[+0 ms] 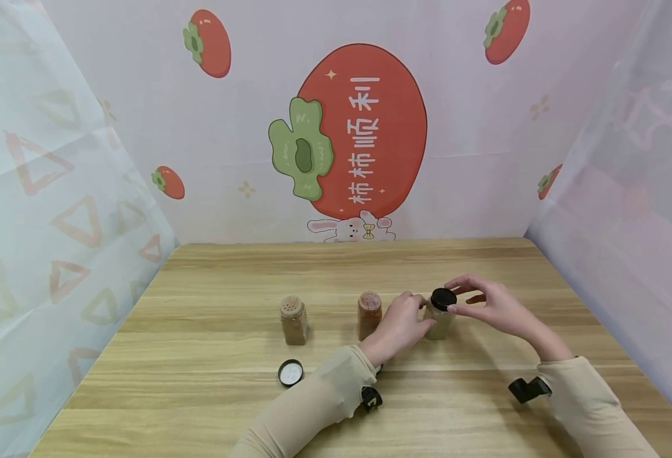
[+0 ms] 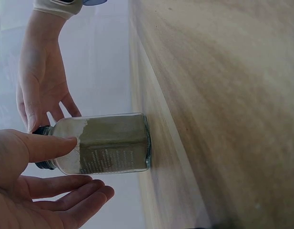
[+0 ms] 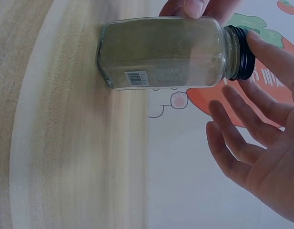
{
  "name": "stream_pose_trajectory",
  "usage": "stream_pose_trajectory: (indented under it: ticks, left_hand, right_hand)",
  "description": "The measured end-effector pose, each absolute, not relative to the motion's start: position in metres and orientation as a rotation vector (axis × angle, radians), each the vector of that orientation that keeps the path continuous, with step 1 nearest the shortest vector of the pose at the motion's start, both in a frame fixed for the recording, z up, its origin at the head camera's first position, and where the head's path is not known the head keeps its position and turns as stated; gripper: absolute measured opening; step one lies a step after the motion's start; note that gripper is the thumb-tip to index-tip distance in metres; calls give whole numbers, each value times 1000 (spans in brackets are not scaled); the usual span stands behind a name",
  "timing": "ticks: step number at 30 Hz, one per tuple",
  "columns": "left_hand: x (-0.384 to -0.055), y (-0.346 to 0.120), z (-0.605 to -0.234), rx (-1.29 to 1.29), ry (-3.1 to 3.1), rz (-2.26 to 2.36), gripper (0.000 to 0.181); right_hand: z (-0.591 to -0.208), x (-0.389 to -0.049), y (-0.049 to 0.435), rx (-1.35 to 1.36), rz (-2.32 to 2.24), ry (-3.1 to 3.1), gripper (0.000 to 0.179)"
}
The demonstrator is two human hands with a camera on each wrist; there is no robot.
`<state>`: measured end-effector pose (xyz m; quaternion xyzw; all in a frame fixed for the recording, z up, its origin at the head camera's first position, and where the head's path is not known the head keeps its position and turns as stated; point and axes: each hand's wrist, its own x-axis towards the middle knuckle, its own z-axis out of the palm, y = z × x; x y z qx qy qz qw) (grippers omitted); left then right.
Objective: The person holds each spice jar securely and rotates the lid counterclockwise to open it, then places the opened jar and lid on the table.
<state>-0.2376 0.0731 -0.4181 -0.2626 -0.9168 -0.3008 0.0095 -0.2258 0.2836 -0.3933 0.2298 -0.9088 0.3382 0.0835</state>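
Observation:
A square glass spice jar (image 1: 438, 327) with a grey-green powder stands upright on the table, its black lid (image 1: 444, 298) on top. My left hand (image 1: 402, 322) steadies the jar from its left side, with the thumb (image 2: 51, 145) along one side and the fingers on the other. At the top, my right hand (image 1: 498, 310) pinches the lid between thumb and forefinger (image 3: 273, 57); its other fingers are spread beside the jar's neck. The powder (image 2: 111, 143) fills most of the jar below the shoulder, and a barcode label (image 3: 137, 78) shows on one face.
To the left stand two lidless jars with perforated tops: a reddish one (image 1: 369, 312) near my left hand and a tan one (image 1: 294, 323) farther left. A black-rimmed lid (image 1: 290, 373) lies white side up in front. Another dark piece (image 1: 379, 368) is mostly hidden by my left wrist.

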Motion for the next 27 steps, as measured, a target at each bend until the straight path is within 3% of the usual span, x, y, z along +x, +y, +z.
stream_pose_trajectory:
  ticks: [27]
  left_hand:
    - [-238,73,-417,-831,-2867,-893,35]
  right_hand:
    - [-387,-229,292,983,1051,-2732,37]
